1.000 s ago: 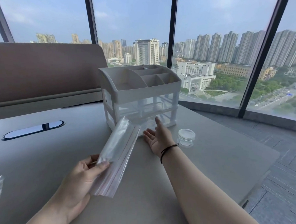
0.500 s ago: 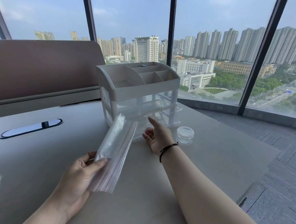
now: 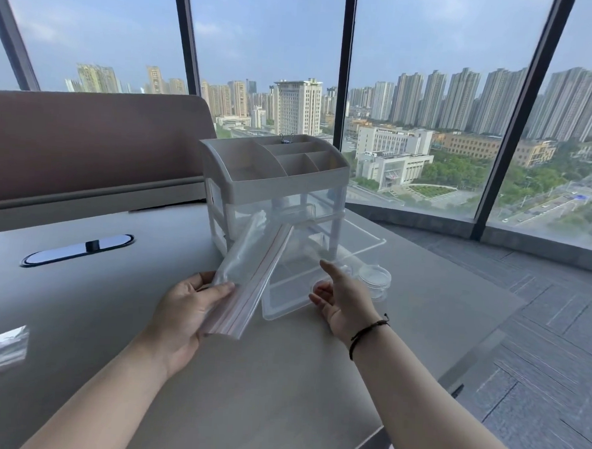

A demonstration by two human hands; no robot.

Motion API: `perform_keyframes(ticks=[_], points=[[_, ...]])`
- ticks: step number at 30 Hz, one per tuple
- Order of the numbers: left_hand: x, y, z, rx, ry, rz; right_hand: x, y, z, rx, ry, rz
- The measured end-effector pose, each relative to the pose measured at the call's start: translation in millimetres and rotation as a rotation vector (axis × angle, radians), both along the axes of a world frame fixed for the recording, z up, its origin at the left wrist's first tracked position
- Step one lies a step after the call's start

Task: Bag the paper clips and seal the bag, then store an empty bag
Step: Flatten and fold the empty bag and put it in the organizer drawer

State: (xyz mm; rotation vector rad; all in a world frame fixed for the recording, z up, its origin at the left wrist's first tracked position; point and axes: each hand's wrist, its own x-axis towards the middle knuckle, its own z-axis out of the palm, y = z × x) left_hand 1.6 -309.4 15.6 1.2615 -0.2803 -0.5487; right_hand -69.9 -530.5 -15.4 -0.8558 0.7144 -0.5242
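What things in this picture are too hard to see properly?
Head view:
- How many zip bags the left hand holds: they are clear and overlap.
- What is in the round container: partly behind the right hand.
- Whether the right hand grips or just touches the pulled-out drawer: its clear plastic edge hardly shows.
- The shiny patch on the desk: cut off by the left edge.
- The binder clip in the organizer: too small.
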Motion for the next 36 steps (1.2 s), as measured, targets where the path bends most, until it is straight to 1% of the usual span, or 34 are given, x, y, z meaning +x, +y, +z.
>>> perform_keyframes(ticks=[3, 5, 7, 8, 9, 10, 11, 12, 13, 15, 16, 18, 20, 22, 24, 27, 29, 31, 32, 33, 36], points=[[-5, -14, 12, 0.042, 0.006, -0.067, -14, 3, 4, -0.011, 0.004, 0.028], [-6, -22, 20, 0.087, -0.020, -0.113, -21, 4, 11, -0.068, 0.072, 0.027], [-3, -28, 29, 0.126, -0.067, -0.145, -32, 6, 18, -0.277, 0.262, -0.039], [0, -31, 33, 0.143, -0.094, -0.149, -37, 6, 21, -0.435, 0.365, -0.108], [3, -34, 37, 0.163, -0.122, -0.149, -42, 8, 26, -0.583, 0.421, -0.180], [6, -38, 41, 0.187, -0.153, -0.154, -46, 9, 32, -0.695, 0.414, -0.220], [9, -41, 44, 0.215, -0.186, -0.163, -48, 11, 40, -0.752, 0.369, -0.200], [11, -46, 47, 0.240, -0.215, -0.174, -47, 13, 49, -0.740, 0.297, -0.130], [14, -50, 50, 0.259, -0.237, -0.190, -44, 14, 57, -0.669, 0.227, -0.032], [20, -60, 54, 0.285, -0.252, -0.231, -33, 12, 69, -0.455, 0.110, 0.142], [24, -64, 56, 0.297, -0.253, -0.249, -27, 9, 71, -0.370, 0.068, 0.178], [32, -72, 59, 0.342, -0.275, -0.252, -14, -1, 70, -0.308, 0.018, 0.145], [40, -78, 60, 0.401, -0.325, -0.194, -6, -13, 71, -0.350, 0.034, 0.057], [47, -81, 56, 0.401, -0.324, -0.129, 0, -25, 73, -0.447, 0.107, 0.010], [52, -82, 49, 0.393, -0.335, -0.088, 6, -34, 75, -0.550, 0.231, 0.019], [54, -82, 37, 0.487, -0.471, -0.021, 17, -43, 78, -0.749, 0.451, 0.138], [52, -83, 34, 0.555, -0.584, 0.010, 22, -48, 80, -1.010, 0.632, 0.256], [48, -83, 35, 0.601, -0.684, 0.017, 24, -53, 81, -1.320, 0.801, 0.259], [45, -83, 37, 0.620, -0.723, 0.013, 23, -54, 82, -1.425, 0.844, 0.216], [42, -82, 38, 0.643, -0.757, 0.001, 20, -53, 83, -1.480, 0.846, 0.163], [29, -76, 39, 0.710, -0.850, -0.070, 3, -39, 76, -1.482, 0.780, 0.046]])
